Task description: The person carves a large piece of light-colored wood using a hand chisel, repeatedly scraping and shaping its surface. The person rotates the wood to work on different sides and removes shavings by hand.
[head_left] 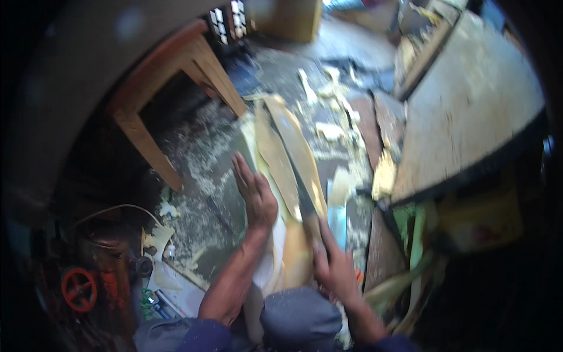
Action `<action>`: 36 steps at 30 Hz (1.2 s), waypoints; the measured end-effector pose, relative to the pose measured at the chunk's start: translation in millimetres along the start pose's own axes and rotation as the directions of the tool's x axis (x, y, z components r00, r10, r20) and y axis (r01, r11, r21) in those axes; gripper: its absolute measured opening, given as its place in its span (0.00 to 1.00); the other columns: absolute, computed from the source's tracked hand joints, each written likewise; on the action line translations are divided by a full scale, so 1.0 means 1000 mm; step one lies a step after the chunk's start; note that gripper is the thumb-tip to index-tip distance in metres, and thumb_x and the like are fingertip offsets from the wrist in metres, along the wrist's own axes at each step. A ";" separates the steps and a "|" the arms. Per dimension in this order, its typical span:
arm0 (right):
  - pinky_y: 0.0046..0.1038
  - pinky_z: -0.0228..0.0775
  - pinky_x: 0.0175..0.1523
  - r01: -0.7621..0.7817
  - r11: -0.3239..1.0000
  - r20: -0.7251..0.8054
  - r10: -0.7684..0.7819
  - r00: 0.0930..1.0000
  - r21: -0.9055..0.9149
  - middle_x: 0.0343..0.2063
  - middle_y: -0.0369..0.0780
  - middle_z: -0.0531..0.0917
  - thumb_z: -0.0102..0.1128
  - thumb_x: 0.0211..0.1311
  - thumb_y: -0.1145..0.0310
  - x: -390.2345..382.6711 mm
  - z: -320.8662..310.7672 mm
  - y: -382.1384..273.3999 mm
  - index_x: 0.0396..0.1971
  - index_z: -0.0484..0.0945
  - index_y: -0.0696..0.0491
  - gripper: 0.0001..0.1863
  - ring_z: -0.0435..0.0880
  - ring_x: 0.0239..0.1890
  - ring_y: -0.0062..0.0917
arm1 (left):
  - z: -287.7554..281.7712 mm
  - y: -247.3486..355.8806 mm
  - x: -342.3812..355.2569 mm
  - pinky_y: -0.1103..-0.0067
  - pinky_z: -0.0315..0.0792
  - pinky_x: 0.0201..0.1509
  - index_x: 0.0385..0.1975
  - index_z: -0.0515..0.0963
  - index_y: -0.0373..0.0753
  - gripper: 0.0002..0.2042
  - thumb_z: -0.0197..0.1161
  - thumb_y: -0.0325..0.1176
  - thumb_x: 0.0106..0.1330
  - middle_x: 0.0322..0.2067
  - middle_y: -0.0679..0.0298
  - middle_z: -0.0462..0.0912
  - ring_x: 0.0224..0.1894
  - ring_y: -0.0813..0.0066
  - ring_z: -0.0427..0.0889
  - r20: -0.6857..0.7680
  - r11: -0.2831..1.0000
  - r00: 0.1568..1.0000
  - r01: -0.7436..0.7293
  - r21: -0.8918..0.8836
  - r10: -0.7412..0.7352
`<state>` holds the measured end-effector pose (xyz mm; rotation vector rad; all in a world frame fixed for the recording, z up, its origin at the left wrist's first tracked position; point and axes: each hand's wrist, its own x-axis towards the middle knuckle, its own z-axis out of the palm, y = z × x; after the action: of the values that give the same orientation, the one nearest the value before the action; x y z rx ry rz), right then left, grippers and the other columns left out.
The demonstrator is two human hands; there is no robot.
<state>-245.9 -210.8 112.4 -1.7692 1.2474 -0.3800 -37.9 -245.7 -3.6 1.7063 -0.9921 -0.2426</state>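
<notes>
My right hand (335, 264) is closed round the handle of a long, narrow tool that looks like a knife (296, 170). Its grey blade points away from me over a tan, leaf-shaped sheet (271, 155) with pale yellow edges. To the left, my left hand (258, 199) has its fingers stretched out, beside the pale edge of the tan sheet. Whether the palm presses on it I cannot tell. Blur hides how deep the blade sits in the sheet.
Pale foam-like scraps (331, 130) litter the dark floor. A wooden stool-like frame (141, 132) stands at the upper left, a large worn board (469, 111) at the right. A red wheel-shaped handle (79, 290) is at the lower left; a yellow block (384, 176) lies near the board.
</notes>
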 end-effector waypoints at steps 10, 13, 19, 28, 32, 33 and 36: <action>0.45 0.80 0.40 -0.062 0.993 0.064 0.056 0.996 0.103 0.33 0.61 0.86 0.54 0.77 0.67 -0.036 0.012 0.013 0.79 0.58 0.52 0.34 0.91 0.33 0.51 | -0.007 -0.002 0.009 0.53 0.40 0.84 0.81 0.39 0.31 0.34 0.32 0.49 0.85 0.80 0.35 0.38 0.83 0.39 0.39 -0.138 0.994 0.985 0.096 -0.048 -0.102; 0.43 0.81 0.42 0.002 1.000 -0.032 -0.003 0.999 -0.014 0.37 0.61 0.87 0.56 0.76 0.69 -0.066 0.011 0.020 0.79 0.58 0.53 0.35 0.91 0.35 0.51 | -0.007 -0.003 0.009 0.54 0.41 0.85 0.80 0.40 0.30 0.34 0.32 0.49 0.85 0.79 0.34 0.39 0.83 0.39 0.40 -0.063 0.994 0.996 0.049 -0.094 -0.055; 0.40 0.83 0.47 -0.124 0.992 0.091 0.123 0.988 0.006 0.40 0.57 0.89 0.56 0.74 0.74 -0.144 -0.009 0.039 0.79 0.57 0.57 0.35 0.92 0.41 0.48 | -0.012 -0.005 0.011 0.56 0.46 0.84 0.78 0.43 0.27 0.34 0.33 0.50 0.86 0.77 0.34 0.45 0.82 0.41 0.44 -0.125 0.982 0.988 0.071 -0.174 -0.093; 0.23 0.67 0.27 -0.065 0.956 -0.127 0.105 0.986 0.285 0.24 0.32 0.78 0.56 0.78 0.68 -0.208 -0.038 0.074 0.79 0.64 0.45 0.32 0.71 0.21 0.15 | -0.027 0.040 0.089 0.52 0.63 0.74 0.72 0.58 0.31 0.46 0.69 0.60 0.67 0.70 0.39 0.57 0.72 0.37 0.60 0.173 0.971 0.982 0.036 0.238 -0.079; 0.27 0.79 0.39 -0.004 0.953 -0.267 0.089 0.960 0.303 0.38 0.43 0.87 0.59 0.71 0.70 -0.167 -0.023 0.073 0.79 0.60 0.55 0.37 0.86 0.31 0.23 | -0.024 0.036 0.092 0.56 0.68 0.73 0.72 0.60 0.34 0.47 0.75 0.56 0.61 0.66 0.44 0.62 0.68 0.45 0.69 0.204 0.855 0.979 -0.121 0.504 0.019; 0.27 0.81 0.43 0.055 0.981 -0.329 0.010 0.944 0.186 0.42 0.46 0.90 0.59 0.70 0.71 -0.152 -0.018 0.070 0.79 0.60 0.56 0.38 0.89 0.34 0.25 | -0.028 0.031 0.092 0.57 0.69 0.72 0.71 0.60 0.33 0.45 0.74 0.54 0.62 0.67 0.43 0.62 0.68 0.45 0.69 0.223 0.895 0.975 -0.100 0.434 0.001; 0.28 0.81 0.39 0.040 0.925 -0.222 0.049 0.974 0.378 0.40 0.47 0.89 0.58 0.72 0.72 -0.107 -0.003 0.054 0.79 0.60 0.55 0.37 0.86 0.28 0.23 | -0.044 0.020 0.096 0.60 0.72 0.68 0.63 0.70 0.29 0.30 0.65 0.42 0.67 0.61 0.42 0.71 0.62 0.46 0.75 0.197 0.932 0.979 -0.023 0.363 -0.052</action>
<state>-326.9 -124.0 95.9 -1.4159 1.2359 -0.7874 38.9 -284.3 60.1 2.0569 -1.2342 -0.2586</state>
